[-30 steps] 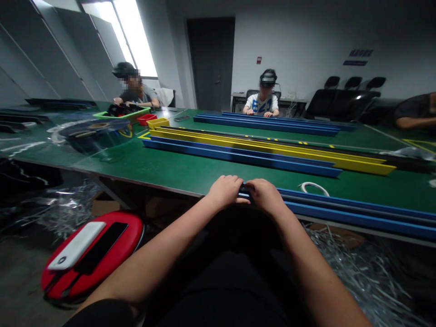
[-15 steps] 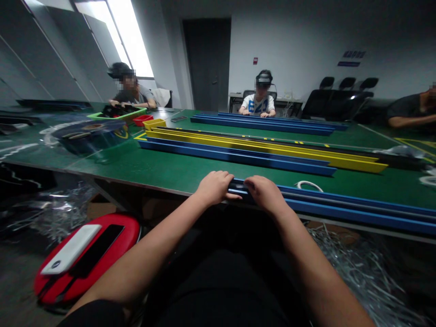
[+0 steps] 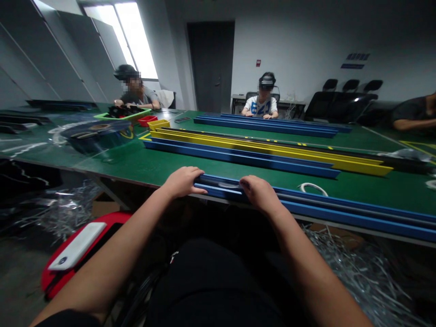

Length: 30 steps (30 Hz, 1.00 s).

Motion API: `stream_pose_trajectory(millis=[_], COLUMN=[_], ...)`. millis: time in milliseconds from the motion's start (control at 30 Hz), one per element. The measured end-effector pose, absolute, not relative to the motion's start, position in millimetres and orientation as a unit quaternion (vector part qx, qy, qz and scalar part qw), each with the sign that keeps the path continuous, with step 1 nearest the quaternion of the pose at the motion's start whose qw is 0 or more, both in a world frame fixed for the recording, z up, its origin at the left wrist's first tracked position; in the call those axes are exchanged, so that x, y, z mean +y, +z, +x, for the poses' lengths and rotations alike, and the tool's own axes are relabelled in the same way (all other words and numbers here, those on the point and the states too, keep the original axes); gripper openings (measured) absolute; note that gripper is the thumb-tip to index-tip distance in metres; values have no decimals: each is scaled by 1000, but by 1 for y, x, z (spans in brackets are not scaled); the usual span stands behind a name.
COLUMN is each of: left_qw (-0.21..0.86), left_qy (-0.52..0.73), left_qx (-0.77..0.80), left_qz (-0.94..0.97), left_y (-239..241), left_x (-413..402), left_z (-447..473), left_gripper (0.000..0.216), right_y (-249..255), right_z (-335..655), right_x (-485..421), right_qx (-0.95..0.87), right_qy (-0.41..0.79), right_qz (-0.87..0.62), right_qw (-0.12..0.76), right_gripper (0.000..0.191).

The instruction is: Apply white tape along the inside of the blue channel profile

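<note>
A long blue channel rail [image 3: 340, 210] lies along the near edge of the table, a dark strip running inside its groove. Around its left end, my left hand [image 3: 184, 180] is closed, fingers over the far side and thumb on the near wall. My right hand [image 3: 261, 193] is pinched over the groove farther right. A thin pale strip [image 3: 230, 185] shows in the groove between my hands and reaches my right fingertips, which appear to hold it. The right fingertips are partly hidden.
Beyond lie another blue rail [image 3: 238, 156], yellow rails [image 3: 289, 152] and more blue rails [image 3: 265, 126]. A white ring of cord [image 3: 313, 188] is behind my rail. At left sits a large reel [image 3: 98, 135]. Clear scrap strips [image 3: 361, 268] pile below the table. Co-workers sit around it.
My left hand has moved left, and the rail's left end has slid with it. My right hand stays nearly in place, so more groove and pale strip show between my hands.
</note>
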<state>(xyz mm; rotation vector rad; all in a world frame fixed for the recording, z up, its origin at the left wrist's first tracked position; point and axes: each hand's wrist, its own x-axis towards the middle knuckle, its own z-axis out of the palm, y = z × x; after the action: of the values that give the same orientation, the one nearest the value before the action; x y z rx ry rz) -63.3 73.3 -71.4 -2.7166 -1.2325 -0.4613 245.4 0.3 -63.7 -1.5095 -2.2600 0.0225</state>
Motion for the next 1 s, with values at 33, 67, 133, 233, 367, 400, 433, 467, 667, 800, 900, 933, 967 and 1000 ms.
stream_pose_trajectory(millis=[33,67,133,233,367,400,433,467,667,800,900,933,967,1000], left_qw=[59,56,50,47,32,26,20,15,-2,2,7,8,9,11], left_qy=[-148,-144,-139,-133,-127,-125,-123,-121,-131,-141,-146,-147,-148,-148], left_qx=[-407,-407,-412,-418,-416,-416,-416,-415,-414,-416,-410,-408,-406,-405], left_qz=[-900,-900,-899,-898,-900,-900,-901,-902,-901,-898,-900,-901,-902,-902], left_y=[-74,-76,-81,-84,-79,-77,-75,-73,-71,-74,-76,-77,-78,-79], left_x=[74,75,77,77,75,74,73,72,60,52,50,49,49,49], left_z=[-65,-65,-64,-61,-60,-59,-58,-58,-45,-32,-24,-23,-22,-21], left_gripper=[70,69,68,68,67,67,67,68,72,74,73,73,73,73], right_y=[-67,-69,-75,-81,-84,-83,-83,-83,-85,-88,-90,-90,-90,-89], right_z=[246,246,247,249,249,249,249,248,253,257,260,261,262,263], right_x=[2,4,8,13,15,15,16,16,18,19,20,20,21,21], right_qx=[-811,-806,-797,-792,-804,-805,-803,-797,-760,-742,-742,-747,-752,-757], right_qy=[24,43,82,117,106,98,88,80,81,149,185,179,165,149], right_qz=[-544,-548,-553,-545,-514,-513,-517,-524,-546,-536,-518,-514,-512,-511], right_qw=[215,219,228,251,279,281,284,289,345,375,383,382,381,380], right_gripper=[22,21,20,23,27,24,19,16,25,13,33,34,34,33])
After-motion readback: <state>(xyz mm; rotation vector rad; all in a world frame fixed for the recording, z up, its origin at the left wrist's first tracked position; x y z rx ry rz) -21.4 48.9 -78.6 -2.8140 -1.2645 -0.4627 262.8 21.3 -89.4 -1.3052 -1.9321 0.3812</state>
